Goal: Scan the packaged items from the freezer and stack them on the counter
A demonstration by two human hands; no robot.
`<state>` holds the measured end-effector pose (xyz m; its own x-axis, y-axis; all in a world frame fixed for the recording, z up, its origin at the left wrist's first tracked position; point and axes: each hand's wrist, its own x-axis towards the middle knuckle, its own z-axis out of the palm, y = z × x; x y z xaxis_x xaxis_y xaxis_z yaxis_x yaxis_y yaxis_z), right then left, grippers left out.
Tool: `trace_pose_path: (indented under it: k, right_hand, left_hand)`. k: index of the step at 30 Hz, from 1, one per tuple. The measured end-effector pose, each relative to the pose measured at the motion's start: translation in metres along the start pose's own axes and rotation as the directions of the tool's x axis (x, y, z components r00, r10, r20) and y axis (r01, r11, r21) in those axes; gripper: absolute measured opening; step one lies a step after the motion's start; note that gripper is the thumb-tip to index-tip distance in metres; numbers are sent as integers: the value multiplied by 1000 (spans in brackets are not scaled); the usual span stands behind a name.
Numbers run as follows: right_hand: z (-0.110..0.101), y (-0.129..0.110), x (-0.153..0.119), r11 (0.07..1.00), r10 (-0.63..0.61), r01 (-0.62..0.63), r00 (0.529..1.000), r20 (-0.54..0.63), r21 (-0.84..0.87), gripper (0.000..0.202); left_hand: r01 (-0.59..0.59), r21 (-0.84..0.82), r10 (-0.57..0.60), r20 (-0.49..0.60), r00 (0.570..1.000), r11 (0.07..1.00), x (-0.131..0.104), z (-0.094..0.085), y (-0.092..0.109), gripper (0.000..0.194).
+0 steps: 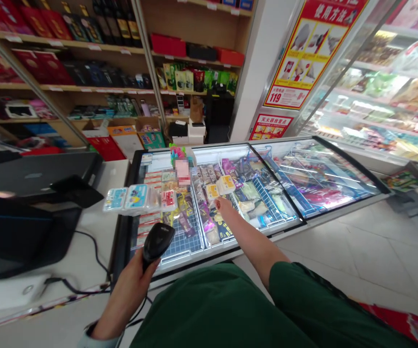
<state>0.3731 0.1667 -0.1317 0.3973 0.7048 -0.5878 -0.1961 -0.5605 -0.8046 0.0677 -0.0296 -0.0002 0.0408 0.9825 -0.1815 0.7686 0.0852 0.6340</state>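
At one freezer (288, 231), left hand (131, 287) grips one black scanner (159, 240); right hand (223, 205), curled, beside two yellow-labelled packs (226, 185), hold unclear.

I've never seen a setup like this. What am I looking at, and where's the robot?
There is no robot here, just a person working with two bare hands. The single picture comes from a camera worn on their head, looking forward and down, so the green shirt at the bottom is their own.

The left hand holds a black handheld scanner. The right hand reaches over a glass-topped freezer, close to packs with yellow labels; whether it grips one is hard to tell.

Also on the freezer, at its left end, are packs with blue labels and one with a red label. Bagged goods show through the glass.
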Motion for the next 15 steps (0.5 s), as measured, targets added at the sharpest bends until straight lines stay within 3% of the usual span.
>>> trace_pose_path:
  k: [6, 10, 15]
  right_hand:
    - [17, 22, -30, 987, 116, -108, 991, 69, -116, 34]
    - [57, 31, -54, 982, 102, -65, 973, 207, -179, 34]
    - [112, 33, -73, 966, 9, 75, 947, 322, -247, 30]
  left_hand:
    - [33, -30, -33, -1, 999, 999, -4, -6, 0, 42]
    - [43, -51, -45, -37, 998, 998, -9, -10, -11, 42]
    - [46, -75, -53, -88, 995, 996, -22, -15, -31, 41]
